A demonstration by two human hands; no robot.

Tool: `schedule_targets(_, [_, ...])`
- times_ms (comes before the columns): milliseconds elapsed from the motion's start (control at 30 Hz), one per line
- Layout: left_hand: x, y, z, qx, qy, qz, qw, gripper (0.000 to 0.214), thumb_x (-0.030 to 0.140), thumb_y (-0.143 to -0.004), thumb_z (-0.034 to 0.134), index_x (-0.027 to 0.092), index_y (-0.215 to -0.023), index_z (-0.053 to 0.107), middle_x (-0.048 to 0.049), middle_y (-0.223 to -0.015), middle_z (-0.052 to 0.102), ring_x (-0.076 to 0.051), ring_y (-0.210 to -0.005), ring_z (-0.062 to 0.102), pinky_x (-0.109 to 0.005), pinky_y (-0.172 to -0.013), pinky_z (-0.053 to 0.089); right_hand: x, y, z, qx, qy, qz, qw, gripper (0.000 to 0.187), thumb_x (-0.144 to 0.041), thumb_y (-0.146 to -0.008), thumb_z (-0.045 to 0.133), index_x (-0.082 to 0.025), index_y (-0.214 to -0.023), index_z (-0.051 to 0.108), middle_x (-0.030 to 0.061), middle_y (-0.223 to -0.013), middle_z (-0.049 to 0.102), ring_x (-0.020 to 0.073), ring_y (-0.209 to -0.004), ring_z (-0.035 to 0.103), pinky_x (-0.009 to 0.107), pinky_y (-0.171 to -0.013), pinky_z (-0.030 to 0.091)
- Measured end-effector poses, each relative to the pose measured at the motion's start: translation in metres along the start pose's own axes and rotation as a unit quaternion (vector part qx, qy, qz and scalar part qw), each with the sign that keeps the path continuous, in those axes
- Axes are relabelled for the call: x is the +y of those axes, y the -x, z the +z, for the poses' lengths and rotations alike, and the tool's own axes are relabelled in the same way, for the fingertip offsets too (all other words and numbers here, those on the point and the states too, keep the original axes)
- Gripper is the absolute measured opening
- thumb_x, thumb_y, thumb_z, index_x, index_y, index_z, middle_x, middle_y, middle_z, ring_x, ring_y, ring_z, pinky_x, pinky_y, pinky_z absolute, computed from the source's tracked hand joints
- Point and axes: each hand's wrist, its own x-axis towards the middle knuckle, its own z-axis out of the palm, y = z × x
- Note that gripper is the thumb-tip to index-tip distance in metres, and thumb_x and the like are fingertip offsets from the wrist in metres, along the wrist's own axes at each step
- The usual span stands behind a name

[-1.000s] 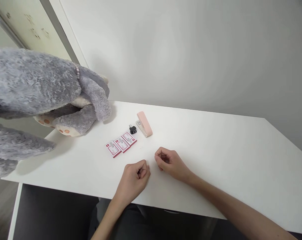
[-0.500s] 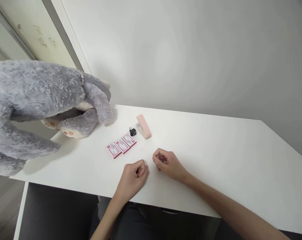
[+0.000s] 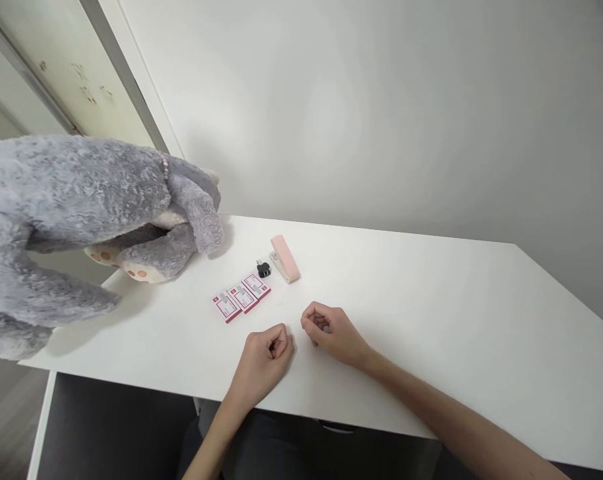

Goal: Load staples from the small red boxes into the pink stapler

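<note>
My left hand rests on the white table near its front edge, the fingers curled into a loose fist with nothing in them. To its right, my right hand is also curled closed and empty, a small gap apart from the left. Beyond them lies a pink stapler. Beside the stapler sits a small black object with a metal part, its exact kind unclear. Three small flat white-and-red boxes lie in a slanting row, up and left of my hands.
A large grey plush toy takes up the left end of the white table. Behind the table rises a pale wall, with a light door panel at the upper left. Table edges show in front and at right.
The whole view has shifted slightly, so the things on the table appear a little lower. Both hands stay closed in the same place on the table.
</note>
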Motion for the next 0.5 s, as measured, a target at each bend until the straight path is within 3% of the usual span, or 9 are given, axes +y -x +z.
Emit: schedule_targets(500, [-0.0005, 0.0002, -0.0028, 0.011, 0.005, -0.024, 1.000, 0.042, 0.034, -0.090, 0.056, 0.023, -0.065, 0.024, 0.0072, -0.059, 0.022, -0.010, -0.057, 0.022, -0.026, -0.054, 0.022, 0.0021, -0.0015, 0.0017, -0.003, -0.005, -0.003, 1.000, 0.020, -0.036, -0.096, 0.059, -0.023, -0.081, 0.058, -0.0057, -0.061, 0.056, 0.0123, -0.056, 0.050, 0.026, -0.058, 0.041])
